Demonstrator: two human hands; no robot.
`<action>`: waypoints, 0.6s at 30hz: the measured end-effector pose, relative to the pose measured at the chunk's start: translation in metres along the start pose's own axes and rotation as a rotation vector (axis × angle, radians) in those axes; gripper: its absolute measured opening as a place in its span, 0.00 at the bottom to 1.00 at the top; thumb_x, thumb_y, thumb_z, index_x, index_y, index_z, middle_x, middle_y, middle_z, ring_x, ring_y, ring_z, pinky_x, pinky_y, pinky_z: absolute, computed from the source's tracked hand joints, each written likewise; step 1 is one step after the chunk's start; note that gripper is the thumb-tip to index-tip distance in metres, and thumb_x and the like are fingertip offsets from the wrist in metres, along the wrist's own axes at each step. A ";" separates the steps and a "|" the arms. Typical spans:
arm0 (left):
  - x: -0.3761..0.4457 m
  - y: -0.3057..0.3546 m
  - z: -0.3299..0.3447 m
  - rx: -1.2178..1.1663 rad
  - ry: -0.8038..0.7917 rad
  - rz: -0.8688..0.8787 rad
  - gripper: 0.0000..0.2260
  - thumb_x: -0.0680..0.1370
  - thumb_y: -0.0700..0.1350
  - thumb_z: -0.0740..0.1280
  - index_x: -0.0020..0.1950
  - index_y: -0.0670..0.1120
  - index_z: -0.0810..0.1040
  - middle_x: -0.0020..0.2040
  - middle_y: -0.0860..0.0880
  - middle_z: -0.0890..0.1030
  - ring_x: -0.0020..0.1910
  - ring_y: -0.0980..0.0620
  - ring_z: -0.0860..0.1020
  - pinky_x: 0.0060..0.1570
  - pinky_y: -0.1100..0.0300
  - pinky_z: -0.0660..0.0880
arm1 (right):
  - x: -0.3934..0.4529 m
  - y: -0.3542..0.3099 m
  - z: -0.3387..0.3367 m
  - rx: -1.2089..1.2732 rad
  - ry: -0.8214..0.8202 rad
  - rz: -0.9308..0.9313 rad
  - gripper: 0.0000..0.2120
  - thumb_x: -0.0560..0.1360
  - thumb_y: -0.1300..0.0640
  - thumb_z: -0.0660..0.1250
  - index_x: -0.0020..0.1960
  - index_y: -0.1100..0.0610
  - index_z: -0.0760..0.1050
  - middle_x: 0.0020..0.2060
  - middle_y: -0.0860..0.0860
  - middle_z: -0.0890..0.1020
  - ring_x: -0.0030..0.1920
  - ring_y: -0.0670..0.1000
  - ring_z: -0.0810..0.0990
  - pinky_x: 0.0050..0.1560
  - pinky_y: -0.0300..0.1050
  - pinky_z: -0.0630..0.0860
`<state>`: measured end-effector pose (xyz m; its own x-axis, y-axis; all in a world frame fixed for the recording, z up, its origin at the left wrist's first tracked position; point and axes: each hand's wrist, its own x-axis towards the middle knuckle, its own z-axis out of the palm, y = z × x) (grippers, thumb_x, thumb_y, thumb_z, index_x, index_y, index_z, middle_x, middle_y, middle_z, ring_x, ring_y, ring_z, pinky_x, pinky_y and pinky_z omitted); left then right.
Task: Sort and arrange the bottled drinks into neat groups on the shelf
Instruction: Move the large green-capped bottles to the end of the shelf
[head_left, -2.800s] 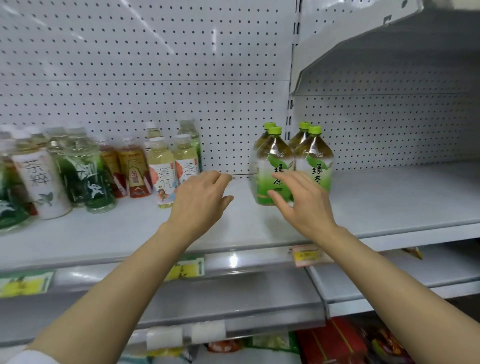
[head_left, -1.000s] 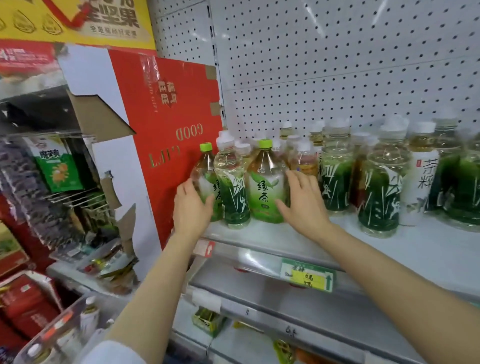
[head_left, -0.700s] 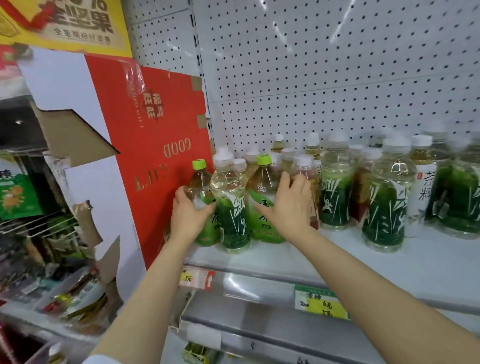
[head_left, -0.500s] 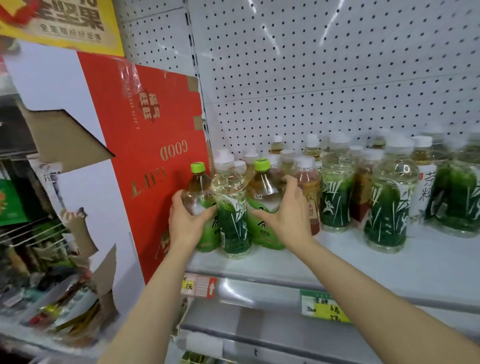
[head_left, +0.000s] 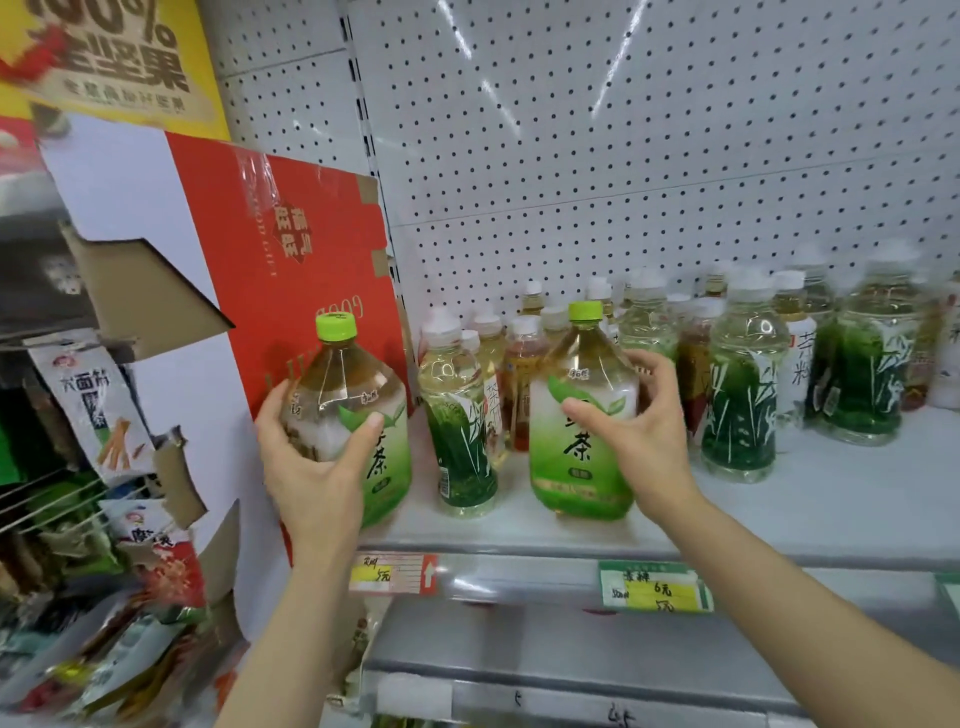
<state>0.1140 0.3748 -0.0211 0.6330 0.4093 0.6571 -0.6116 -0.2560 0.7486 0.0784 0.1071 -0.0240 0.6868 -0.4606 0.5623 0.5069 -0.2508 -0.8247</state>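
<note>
My left hand (head_left: 311, 462) grips a big green-capped green tea bottle (head_left: 358, 395), held at the shelf's left end, off the front edge. My right hand (head_left: 641, 441) wraps a second green-capped green tea bottle (head_left: 582, 457), lifted just above the white shelf (head_left: 779, 525). Between the two stands a white-capped bottle with a green bamboo label (head_left: 460, 441). More white-capped bottles (head_left: 743, 395), clear, green and amber, crowd the shelf behind and to the right.
A red gift carton (head_left: 291, 270) leans against the shelf's left end, right behind my left-hand bottle. Snack bags (head_left: 93, 405) hang on a rack at the far left. Price tags (head_left: 652, 584) line the shelf edge. A lower shelf (head_left: 571, 670) juts out below.
The view swung from the shelf's right part to its left end. Both hands closed on the two green-capped bottles and pulled them forward and up, out of the row.
</note>
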 end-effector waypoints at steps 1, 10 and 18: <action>-0.003 0.008 -0.004 -0.039 -0.018 0.015 0.37 0.70 0.47 0.79 0.74 0.52 0.66 0.68 0.56 0.71 0.68 0.58 0.70 0.67 0.63 0.66 | -0.002 -0.003 -0.006 0.018 0.016 0.010 0.36 0.63 0.53 0.82 0.66 0.48 0.68 0.60 0.40 0.74 0.61 0.39 0.71 0.67 0.44 0.68; -0.050 0.056 0.019 -0.338 -0.352 -0.118 0.32 0.65 0.51 0.77 0.67 0.57 0.71 0.60 0.49 0.80 0.57 0.46 0.81 0.54 0.40 0.80 | -0.031 -0.027 -0.075 0.082 0.060 0.047 0.34 0.61 0.55 0.82 0.63 0.46 0.72 0.56 0.48 0.79 0.55 0.52 0.81 0.52 0.60 0.81; -0.120 0.094 0.105 -0.486 -0.515 -0.249 0.30 0.63 0.52 0.79 0.64 0.59 0.74 0.65 0.52 0.78 0.63 0.45 0.78 0.56 0.37 0.78 | -0.050 -0.046 -0.194 0.070 0.105 0.052 0.32 0.63 0.62 0.80 0.63 0.47 0.73 0.49 0.45 0.83 0.45 0.48 0.85 0.41 0.48 0.83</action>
<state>0.0308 0.2098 -0.0205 0.8491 -0.0872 0.5209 -0.4864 0.2553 0.8356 -0.0803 -0.0231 -0.0256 0.6566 -0.5590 0.5064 0.5100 -0.1657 -0.8441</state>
